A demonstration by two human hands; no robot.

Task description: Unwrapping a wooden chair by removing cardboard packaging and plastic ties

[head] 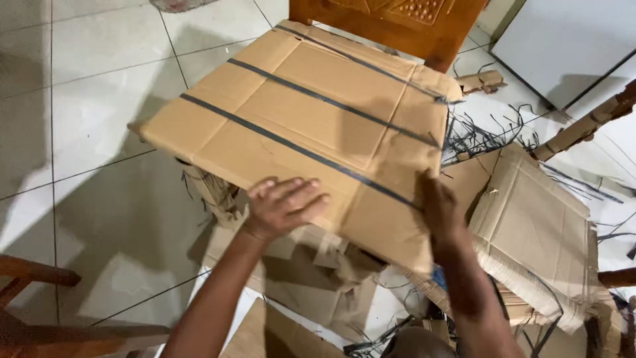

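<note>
A large flat cardboard sheet (pixel 311 126) with three dark tape strips across it lies tilted over a cardboard stack. My left hand (pixel 281 205) rests palm down on its near edge, fingers spread. My right hand (pixel 440 212) grips the sheet's near right edge, thumb on top. Under the sheet, folded cardboard pieces (pixel 311 278) show beneath my arms.
A pile of flattened cardboard (pixel 536 225) sits at the right. Black strapping scraps (pixel 483 132) litter the white tiled floor (pixel 93 119). A wooden chair back (pixel 397 20) stands behind the sheet. Wooden furniture parts (pixel 33 278) sit at the lower left, and a white panel (pixel 570 40) at the upper right.
</note>
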